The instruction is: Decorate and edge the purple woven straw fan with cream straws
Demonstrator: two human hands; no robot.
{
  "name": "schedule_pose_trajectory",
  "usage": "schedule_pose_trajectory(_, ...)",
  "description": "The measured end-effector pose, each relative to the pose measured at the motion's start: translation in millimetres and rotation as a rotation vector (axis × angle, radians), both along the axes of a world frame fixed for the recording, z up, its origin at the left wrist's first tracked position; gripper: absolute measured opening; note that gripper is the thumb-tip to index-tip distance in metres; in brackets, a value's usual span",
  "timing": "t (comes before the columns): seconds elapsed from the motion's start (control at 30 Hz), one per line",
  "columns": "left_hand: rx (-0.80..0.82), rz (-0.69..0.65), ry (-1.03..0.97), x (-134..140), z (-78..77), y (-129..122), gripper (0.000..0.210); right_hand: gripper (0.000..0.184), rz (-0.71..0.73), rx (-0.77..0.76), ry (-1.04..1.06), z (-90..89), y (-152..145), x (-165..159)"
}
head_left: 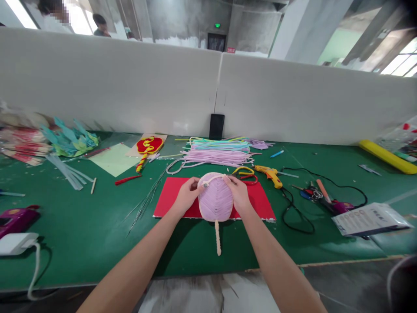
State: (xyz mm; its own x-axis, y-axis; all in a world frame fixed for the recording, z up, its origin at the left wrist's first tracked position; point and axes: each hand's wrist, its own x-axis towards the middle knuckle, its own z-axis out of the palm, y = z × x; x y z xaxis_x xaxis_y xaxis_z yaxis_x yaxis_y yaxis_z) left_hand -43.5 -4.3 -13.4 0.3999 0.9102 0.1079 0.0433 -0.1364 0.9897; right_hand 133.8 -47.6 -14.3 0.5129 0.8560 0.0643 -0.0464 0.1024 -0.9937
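A lilac fan made of pipe cleaners, with a cream rim and a cream twisted handle, lies face up over a red board, its handle toward me. At the fan's upper left edge, my left hand is closed with the thumb on the face. My right hand grips the upper right edge. Between my fingertips a short cream pipe cleaner curves across the top of the fan. A small grey spot shows by my left thumb; its kind is unclear.
Behind the board lie bundled pastel pipe cleaners, yellow-and-red-handled scissors and a yellow glue gun with a black cord. A red-and-yellow fan and thin wires are left. Keys lie right. A white partition stands behind.
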Motion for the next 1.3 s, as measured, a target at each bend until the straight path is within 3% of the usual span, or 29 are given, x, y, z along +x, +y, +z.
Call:
schedule_pose_trajectory(0.2, 0.117, 0.078, 0.019, -0.4, 3.2, 0.1, 0.032, 0.033, -0.033, -0.005, -0.092, 2.6, -3.6, 1.0)
schedule_pose_trajectory(0.47, 0.130, 0.080, 0.095, -5.7, 10.4, -1.8, 0.012, 0.030, -0.055, 0.034, -0.198, 12.3, -6.9, -2.8)
schedule_pose_trajectory(0.7, 0.093, 0.130, 0.015, -5.4, 18.0, -4.2, 0.014, 0.029, -0.032, 0.060, -0.218, 10.8, -8.4, -6.0)
schedule_pose_trajectory(0.97, 0.031, 0.219, -0.080, -1.0, 16.0, -8.6, 0.017, 0.027, -0.024, 0.080, -0.220, 11.2, -9.8, -10.8)
schedule_pose_trajectory(1.3, -0.031, 0.200, -0.107, 1.8, 17.6, -12.8, 0.019, 0.027, -0.020, 0.074, -0.185, 12.4, -12.0, -12.8)
